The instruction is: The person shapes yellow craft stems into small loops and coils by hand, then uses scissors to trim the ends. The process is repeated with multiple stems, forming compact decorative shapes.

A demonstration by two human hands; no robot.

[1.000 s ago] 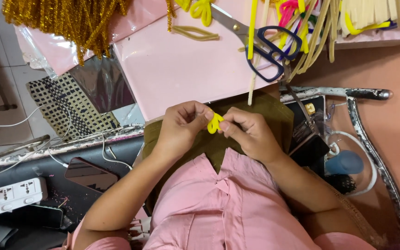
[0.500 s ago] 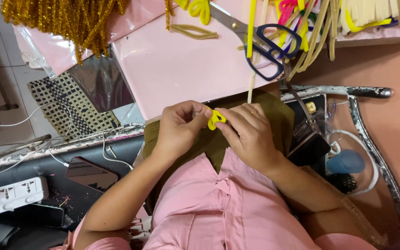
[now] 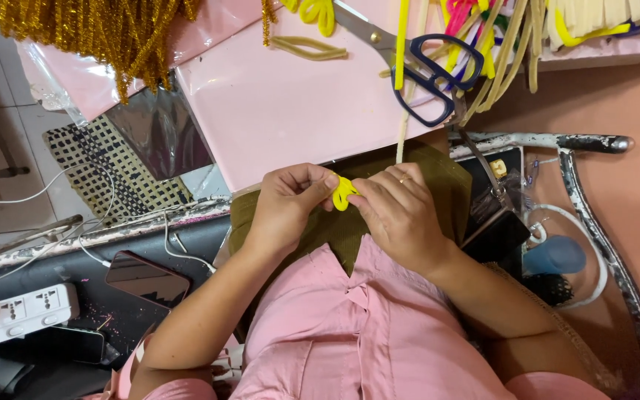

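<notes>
Pink sheeting (image 3: pixel 290 111) covers the worktable across the upper middle of the head view, with gold tinsel stems (image 3: pixel 105 33) heaped at the upper left and blue-handled scissors (image 3: pixel 424 70) lying among yellow and cream pipe cleaners (image 3: pixel 512 44) at the upper right. At centre frame, the left hand (image 3: pixel 290 204) and right hand (image 3: pixel 398 211) meet over an olive cloth (image 3: pixel 438 185), both pinched on a small yellow pipe-cleaner piece (image 3: pixel 344 194) bent into a loop between their fingertips. A ring shows on the right hand. Lower left, a phone (image 3: pixel 146 280) lies beside a white power strip (image 3: pixel 16 315).
</notes>
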